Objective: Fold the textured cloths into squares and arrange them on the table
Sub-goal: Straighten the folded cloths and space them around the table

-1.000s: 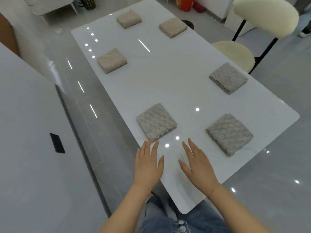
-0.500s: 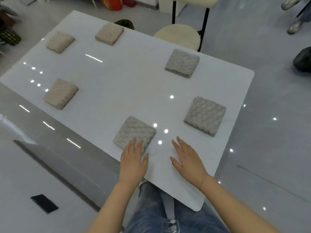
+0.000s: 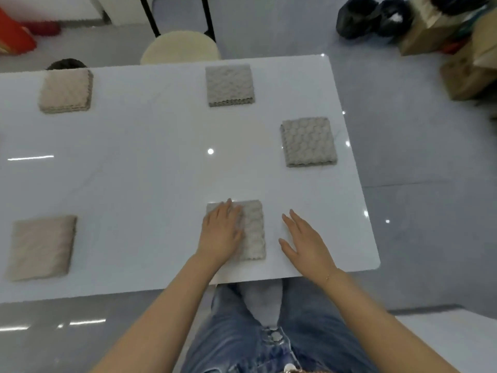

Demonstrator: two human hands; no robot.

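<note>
Left hand [image 3: 222,232] rests flat, fingers straight, on the near folded cloth [image 3: 251,230]; right hand [image 3: 305,242] lies released on the table [image 3: 150,179] beside it; press evenly, keeping edges square.

Stool [image 3: 179,48], black bags [image 3: 373,17], boxes [image 3: 468,76]

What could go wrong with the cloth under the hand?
The left hand lies flat on the nearest folded cloth, and the white table looks glossy, so a push might slide the cloth out of line or rumple its fold. That cloth also sits near the table's front edge, so a pull toward the body could drag it off. The right hand rests on bare table beside it, touching no cloth, so nothing steadies that side.
</note>
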